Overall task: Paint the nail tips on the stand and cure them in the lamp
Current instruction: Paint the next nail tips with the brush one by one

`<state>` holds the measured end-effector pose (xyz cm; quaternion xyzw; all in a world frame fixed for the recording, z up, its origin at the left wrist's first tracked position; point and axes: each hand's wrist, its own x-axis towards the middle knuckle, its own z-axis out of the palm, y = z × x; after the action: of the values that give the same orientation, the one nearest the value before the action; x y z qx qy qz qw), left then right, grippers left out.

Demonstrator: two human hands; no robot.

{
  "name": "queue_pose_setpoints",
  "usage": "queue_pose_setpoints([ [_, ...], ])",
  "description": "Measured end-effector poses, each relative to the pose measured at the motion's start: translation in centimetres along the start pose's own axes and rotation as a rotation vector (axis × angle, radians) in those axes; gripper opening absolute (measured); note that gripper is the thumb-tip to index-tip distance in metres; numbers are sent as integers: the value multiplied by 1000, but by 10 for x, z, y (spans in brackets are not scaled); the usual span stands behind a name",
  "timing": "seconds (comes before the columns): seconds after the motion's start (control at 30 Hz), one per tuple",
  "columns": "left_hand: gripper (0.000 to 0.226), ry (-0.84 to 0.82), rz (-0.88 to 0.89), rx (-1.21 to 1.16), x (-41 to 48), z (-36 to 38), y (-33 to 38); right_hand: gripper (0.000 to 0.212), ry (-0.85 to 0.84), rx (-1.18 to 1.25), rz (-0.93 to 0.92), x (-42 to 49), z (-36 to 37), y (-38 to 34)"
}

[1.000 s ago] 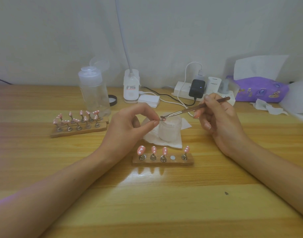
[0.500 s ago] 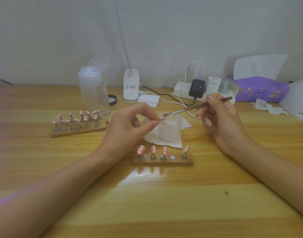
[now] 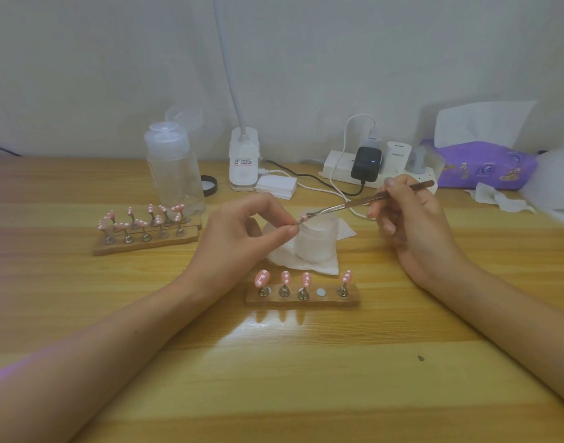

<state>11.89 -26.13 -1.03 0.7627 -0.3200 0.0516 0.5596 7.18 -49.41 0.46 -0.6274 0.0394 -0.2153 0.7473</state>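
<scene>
Left hand (image 3: 242,238): raised over the table (image 3: 306,385). Thumb and forefinger are closed in a narrow pinch on the held tip (image 3: 301,220); the other fingers arch loosely above.
Right hand (image 3: 411,225): grips the tweezers (image 3: 370,199) like a pen, thumb and forefinger round the shaft, the remaining fingers curled under.
Tweezers: metal, slanting down to the left. The point is at the held tip; contact looks made but is too small to confirm.
Held tip: pink, off its stand, between the two hands, above the left rim of the jar (image 3: 317,241).
Jar: white, standing on a tissue (image 3: 309,265), just behind the near stand (image 3: 303,298).
Near stand: wooden strip, closest to the person. It carries four pink tips (image 3: 262,279) with white dots, upright on metal pegs. The fourth slot from the left shows only a bare round disc (image 3: 321,292).
Far stands (image 3: 146,243): two wooden strips to the left of the left hand, one behind the other, crowded with pink dotted tips.
Bottle (image 3: 175,174): clear, flip lid up, just behind the far stands.
Lamp (image 3: 243,164): white base by the wall, neck rising out of view, well apart from the near stand.
Power strip (image 3: 338,169): white, right of the lamp, with a black charger (image 3: 366,164) plugged in.
Tissue pack (image 3: 485,167): purple, far right, one sheet standing up.
Table: wood, with a bright reflection just in front of the near stand.
</scene>
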Motion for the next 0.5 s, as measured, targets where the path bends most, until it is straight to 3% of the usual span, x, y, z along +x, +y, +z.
queue_pose_setpoints([
  [0.13,9,-6,-22,-15,-1,0,2,29,-64,-21,-48,-1,0,0],
  [0.5,9,-2,-57,-28,-1,1,6,29,-8,-42,-17,-2,2,0],
])
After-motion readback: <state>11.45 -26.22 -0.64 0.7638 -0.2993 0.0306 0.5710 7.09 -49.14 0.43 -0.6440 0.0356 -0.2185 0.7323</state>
